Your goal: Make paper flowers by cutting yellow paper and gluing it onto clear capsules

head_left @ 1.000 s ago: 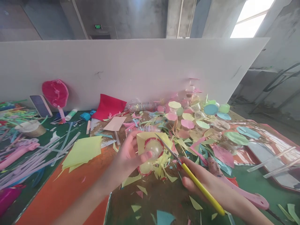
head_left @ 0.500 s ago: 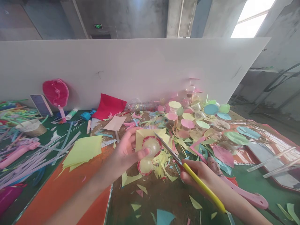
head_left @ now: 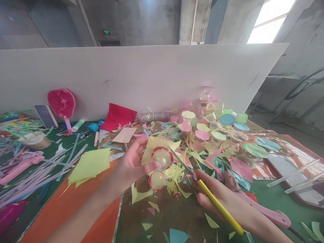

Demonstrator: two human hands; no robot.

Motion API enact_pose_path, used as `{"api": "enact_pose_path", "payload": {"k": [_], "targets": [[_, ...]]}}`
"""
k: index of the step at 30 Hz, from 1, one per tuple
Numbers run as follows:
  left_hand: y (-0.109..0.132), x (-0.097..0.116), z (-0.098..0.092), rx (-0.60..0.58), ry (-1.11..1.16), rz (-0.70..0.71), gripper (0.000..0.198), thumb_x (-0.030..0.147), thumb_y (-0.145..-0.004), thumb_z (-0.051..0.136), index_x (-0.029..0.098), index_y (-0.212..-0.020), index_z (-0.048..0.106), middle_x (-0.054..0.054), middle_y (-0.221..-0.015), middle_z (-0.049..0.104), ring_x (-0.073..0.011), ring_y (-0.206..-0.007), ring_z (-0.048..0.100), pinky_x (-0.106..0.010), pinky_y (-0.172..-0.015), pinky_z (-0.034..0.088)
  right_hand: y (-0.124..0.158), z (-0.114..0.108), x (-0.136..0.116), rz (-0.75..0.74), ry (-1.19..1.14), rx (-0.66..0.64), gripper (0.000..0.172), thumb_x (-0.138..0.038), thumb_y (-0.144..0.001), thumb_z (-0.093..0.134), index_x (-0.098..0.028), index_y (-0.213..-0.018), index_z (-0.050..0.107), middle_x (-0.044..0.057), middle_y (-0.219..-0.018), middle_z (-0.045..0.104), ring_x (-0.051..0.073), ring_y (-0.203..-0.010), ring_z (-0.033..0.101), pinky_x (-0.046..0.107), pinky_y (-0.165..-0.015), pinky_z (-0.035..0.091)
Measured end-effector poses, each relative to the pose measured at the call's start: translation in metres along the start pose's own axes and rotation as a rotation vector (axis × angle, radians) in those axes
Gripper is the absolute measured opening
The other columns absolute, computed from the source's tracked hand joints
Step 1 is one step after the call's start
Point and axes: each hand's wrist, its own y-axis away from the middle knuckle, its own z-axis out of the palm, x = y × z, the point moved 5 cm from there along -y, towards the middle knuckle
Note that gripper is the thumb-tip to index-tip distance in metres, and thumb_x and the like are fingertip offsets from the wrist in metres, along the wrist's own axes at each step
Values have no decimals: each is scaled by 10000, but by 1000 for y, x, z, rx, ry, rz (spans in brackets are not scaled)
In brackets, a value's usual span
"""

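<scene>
My left hand (head_left: 133, 165) holds a clear plastic ball (head_left: 162, 158) ringed with a red edge, my fingers (head_left: 149, 166) curled closely around it and pinning a sheet of yellow paper (head_left: 154, 145) behind it. My right hand (head_left: 214, 197) grips yellow-handled scissors (head_left: 222, 212), their narrow blades reaching up to end just beside the ball's red edge. A second clear ball (head_left: 157, 181) lies just below my left hand, among yellow paper scraps (head_left: 174, 184) on the bench (head_left: 162, 216). At upper right sits a heap of plastic capsules (head_left: 210, 128) with coloured paper discs. A stack of yellow paper (head_left: 88, 165) lies left of my hand, and a pink plastic tool (head_left: 268, 214) lies at lower right.
</scene>
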Motion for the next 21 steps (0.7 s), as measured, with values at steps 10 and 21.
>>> {"api": "enact_pose_path", "payload": {"k": [10,21], "targets": [[8,13,10,-207,-46,-146,580,387,-779,755,285,-1274,471,-73,-1358,563,-298,-1293,511,-360,-979,497,-2,2,8,22,-1,19,569,-727,-801,521,-181,-904,644,30,-779,622,170,-691,540,231,-570,447],[5,7,11,-142,18,-94,610,414,-735,783,292,-1267,511,-82,-1386,548,-322,-1301,502,-372,-947,518,-3,8,6,59,-97,-74,596,-791,-824,402,-201,-760,453,-40,-678,393,104,-586,315,222,-492,295]]}}
